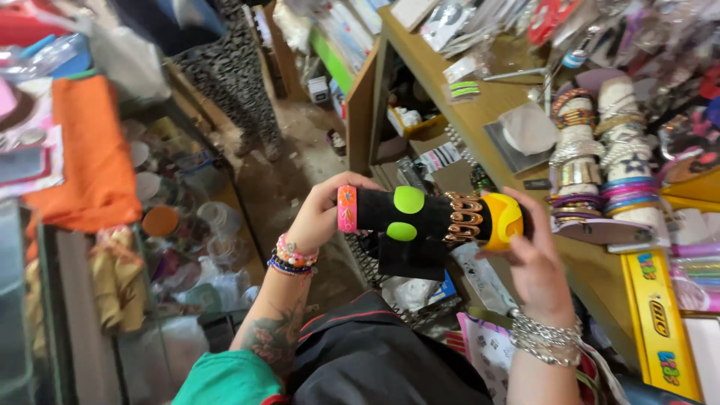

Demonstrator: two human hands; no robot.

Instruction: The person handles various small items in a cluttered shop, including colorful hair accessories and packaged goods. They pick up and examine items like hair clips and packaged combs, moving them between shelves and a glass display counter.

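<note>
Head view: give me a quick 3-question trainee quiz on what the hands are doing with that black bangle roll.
1. True or false: both hands hold the black cylindrical bangle display roll.
2. Which hand is at the chunky yellow bangle: A left, B right?
3. What colour is the folded cloth on the glass counter to the left?

Key: 1 true. 2 B. 3 orange.
</note>
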